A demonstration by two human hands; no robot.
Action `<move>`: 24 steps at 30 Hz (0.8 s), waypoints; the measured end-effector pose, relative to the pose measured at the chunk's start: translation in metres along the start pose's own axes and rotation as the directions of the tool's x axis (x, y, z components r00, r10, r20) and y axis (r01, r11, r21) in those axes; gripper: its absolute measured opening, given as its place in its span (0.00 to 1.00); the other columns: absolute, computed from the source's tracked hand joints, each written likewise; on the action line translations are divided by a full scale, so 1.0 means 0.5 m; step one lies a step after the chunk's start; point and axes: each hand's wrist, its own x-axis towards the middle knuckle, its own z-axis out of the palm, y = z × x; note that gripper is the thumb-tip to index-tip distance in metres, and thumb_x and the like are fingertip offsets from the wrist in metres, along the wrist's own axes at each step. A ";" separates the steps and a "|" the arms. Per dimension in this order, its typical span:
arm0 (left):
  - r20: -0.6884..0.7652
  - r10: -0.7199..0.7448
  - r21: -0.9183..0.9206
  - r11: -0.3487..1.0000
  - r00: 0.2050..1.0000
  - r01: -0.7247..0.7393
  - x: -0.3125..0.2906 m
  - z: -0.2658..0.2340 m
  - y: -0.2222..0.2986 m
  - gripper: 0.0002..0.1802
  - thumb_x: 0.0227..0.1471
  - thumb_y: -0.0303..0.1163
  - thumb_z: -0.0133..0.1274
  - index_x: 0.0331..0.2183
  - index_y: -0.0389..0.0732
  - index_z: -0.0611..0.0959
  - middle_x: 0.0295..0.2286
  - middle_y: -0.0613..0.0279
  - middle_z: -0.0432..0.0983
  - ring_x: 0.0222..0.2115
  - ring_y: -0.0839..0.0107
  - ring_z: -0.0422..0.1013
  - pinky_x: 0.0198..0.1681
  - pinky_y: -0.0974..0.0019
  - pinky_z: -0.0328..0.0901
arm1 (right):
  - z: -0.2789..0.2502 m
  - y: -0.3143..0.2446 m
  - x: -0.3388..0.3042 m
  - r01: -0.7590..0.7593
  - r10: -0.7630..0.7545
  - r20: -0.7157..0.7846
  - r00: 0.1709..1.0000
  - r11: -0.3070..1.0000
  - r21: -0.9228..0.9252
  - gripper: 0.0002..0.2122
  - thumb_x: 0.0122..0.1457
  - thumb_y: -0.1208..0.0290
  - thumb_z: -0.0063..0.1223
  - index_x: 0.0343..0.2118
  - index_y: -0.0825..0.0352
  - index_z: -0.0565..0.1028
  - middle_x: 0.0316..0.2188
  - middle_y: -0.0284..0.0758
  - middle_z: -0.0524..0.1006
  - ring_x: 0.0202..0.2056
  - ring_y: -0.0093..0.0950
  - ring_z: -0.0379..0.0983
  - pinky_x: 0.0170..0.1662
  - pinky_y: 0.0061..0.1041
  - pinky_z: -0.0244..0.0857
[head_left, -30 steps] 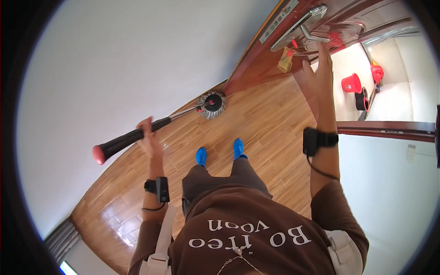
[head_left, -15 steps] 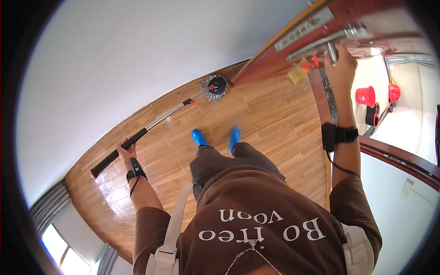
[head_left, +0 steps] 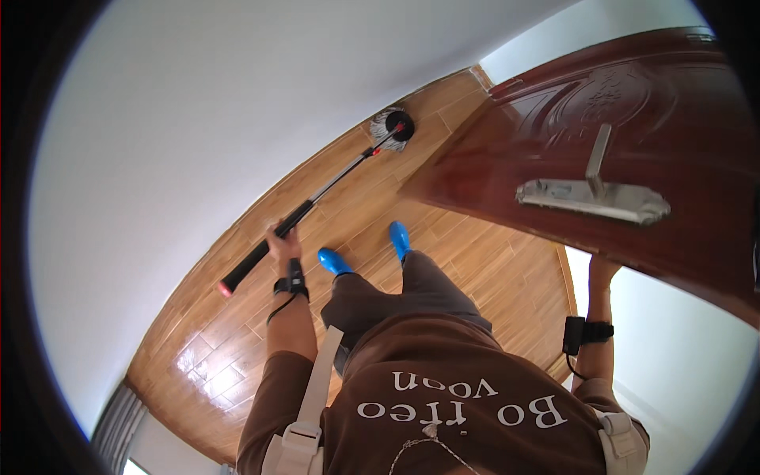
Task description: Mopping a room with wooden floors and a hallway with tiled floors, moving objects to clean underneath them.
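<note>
My left hand (head_left: 283, 241) is wrapped round the black grip of a mop (head_left: 332, 182). The mop slants away from me, its red-tipped end beside my hand and its round black head with grey-white strands (head_left: 381, 136) on the floor by the white wall. On the right stands a dark red carved wooden door (head_left: 546, 127) with a silver lever handle (head_left: 599, 162) on a long plate. My right hand (head_left: 603, 271) reaches up to the door's near edge; its fingers are hidden behind the door, so what they hold cannot be seen.
Wood-look tiles cover the floor (head_left: 451, 245), shiny at the lower left. A white wall (head_left: 222, 119) curves along the left and far side. Blue shoe covers (head_left: 333, 261) are on my feet. A grey curtain (head_left: 119, 423) hangs at the lower left.
The door has swung, so its carved face and lever now show and the other room with the red bucket is out of view. My right hand is now behind its edge. The mop has shifted right.
</note>
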 end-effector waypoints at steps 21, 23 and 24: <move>0.428 -0.186 0.610 0.782 0.884 -0.131 -0.171 0.552 -0.619 0.13 0.50 0.35 0.59 0.40 0.49 0.79 0.36 0.69 0.73 0.40 0.75 0.69 0.37 0.64 0.67 | 0.032 0.107 -0.070 -0.304 0.264 0.169 0.950 0.907 0.293 0.11 0.55 0.75 0.55 0.41 0.71 0.73 0.40 0.38 0.76 0.39 0.33 0.72 0.49 0.33 0.63; 0.366 -0.149 0.602 0.790 0.919 -0.112 -0.167 0.490 -0.500 0.14 0.51 0.34 0.58 0.41 0.45 0.79 0.39 0.65 0.73 0.41 0.69 0.70 0.38 0.59 0.71 | 0.037 0.110 -0.061 -0.278 0.242 0.149 0.959 0.905 0.321 0.11 0.55 0.74 0.55 0.40 0.71 0.74 0.39 0.38 0.76 0.39 0.32 0.72 0.49 0.33 0.63; 0.335 -0.122 0.569 0.816 0.934 -0.097 -0.179 0.453 -0.433 0.15 0.51 0.33 0.57 0.42 0.42 0.79 0.40 0.63 0.73 0.40 0.68 0.71 0.39 0.57 0.73 | 0.041 0.111 -0.056 -0.267 0.232 0.140 0.962 0.906 0.330 0.10 0.55 0.74 0.55 0.40 0.71 0.74 0.39 0.38 0.76 0.39 0.32 0.72 0.49 0.33 0.63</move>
